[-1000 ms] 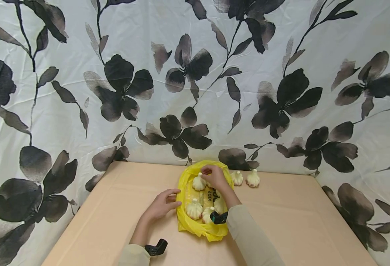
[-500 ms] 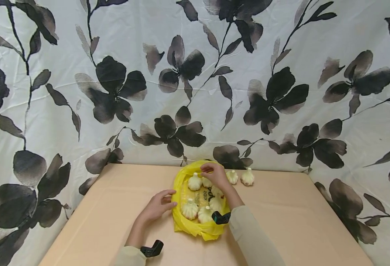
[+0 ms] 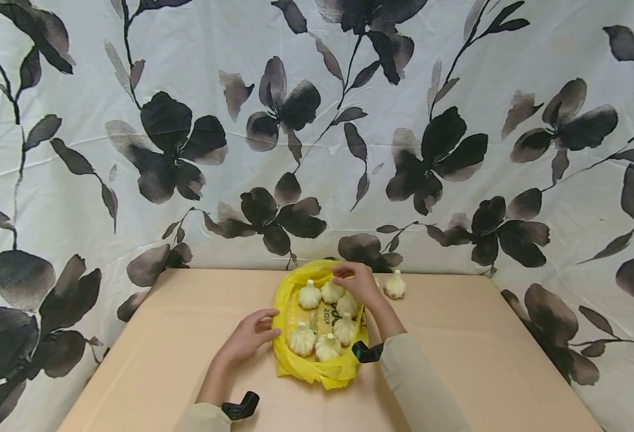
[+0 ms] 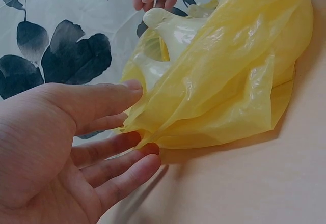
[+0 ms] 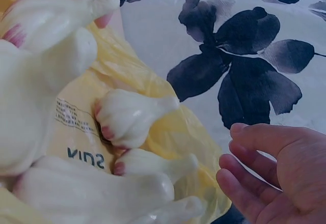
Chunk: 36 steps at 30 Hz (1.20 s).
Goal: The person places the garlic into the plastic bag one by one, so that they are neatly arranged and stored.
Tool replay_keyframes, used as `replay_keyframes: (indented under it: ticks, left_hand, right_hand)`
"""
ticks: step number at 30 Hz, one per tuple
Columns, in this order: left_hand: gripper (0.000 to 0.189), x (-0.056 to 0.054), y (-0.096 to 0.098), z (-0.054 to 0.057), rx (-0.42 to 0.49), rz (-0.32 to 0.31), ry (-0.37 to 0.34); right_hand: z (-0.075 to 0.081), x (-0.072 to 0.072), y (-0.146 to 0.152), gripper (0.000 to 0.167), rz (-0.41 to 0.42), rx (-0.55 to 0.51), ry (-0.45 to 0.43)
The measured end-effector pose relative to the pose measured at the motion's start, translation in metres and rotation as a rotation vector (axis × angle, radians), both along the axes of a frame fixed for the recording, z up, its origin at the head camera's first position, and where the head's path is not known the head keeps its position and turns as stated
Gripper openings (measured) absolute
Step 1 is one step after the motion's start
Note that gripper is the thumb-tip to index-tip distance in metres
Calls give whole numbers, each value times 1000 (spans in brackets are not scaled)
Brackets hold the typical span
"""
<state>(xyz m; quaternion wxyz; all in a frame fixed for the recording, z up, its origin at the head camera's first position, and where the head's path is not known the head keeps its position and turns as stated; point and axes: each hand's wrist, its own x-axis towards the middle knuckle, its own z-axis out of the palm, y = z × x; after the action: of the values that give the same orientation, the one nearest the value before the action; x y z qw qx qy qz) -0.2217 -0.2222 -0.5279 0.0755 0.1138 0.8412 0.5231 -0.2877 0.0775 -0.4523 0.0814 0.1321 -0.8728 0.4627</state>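
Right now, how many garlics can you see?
8 garlics. Inside the yellow bag: two far, two right, two near. Outside, to its right: one on the table, one mostly hidden behind the right hand. More might be hidden.

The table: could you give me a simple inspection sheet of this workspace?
Surface: peach-coloured table, faintly creased.
Job's things: open yellow plastic bag holding six garlic bulbs; another bulb lies on the table beyond the right hand, and one more shows partly behind that hand.
Clutter: nothing seen.
Hands: left hand touches the bag's left side; right hand is at the bag's far right edge, fingers gripping nothing.
Cables: nothing seen.
Surroundings: white floral-print cloth behind the table; a black wrist camera on each arm.
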Motion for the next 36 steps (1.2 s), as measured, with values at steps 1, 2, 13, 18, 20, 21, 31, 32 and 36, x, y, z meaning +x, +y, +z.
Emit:
replay_keyframes:
  ticks: [1, 2, 13, 18, 20, 21, 31, 32, 36]
  left_hand:
    - [50, 0, 0, -1, 1, 5, 0]
    - [50, -1, 1, -1, -1, 10, 0]
    - [51, -7, 8, -1, -9, 35, -7]
    - [50, -9, 12, 0, -3, 45, -8]
    - [49, -9, 13, 0, 0, 49, -15]
    - [49, -10, 14, 0, 1, 52, -16]
    - [51, -14, 19, -3, -6, 62, 8]
    - [51, -15, 19, -3, -5, 60, 9]
    - [50, -16, 18, -3, -2, 59, 9]
  right_hand:
    - [0, -1, 2, 25, 5, -5, 3]
    - [1, -2, 5, 25, 8, -11, 6]
    - [6, -9, 26, 24, -6, -2, 37]
    - [7, -12, 38, 23, -4, 1, 44]
    - [6, -15, 43, 22, -6, -5, 46]
    - [6, -16, 45, 22, -7, -4, 46]
    - [2, -29, 64, 22, -30, 29, 28]
    - [1, -29, 65, 22, -33, 33, 27]
    - [-2, -31, 70, 19, -46, 34, 21]
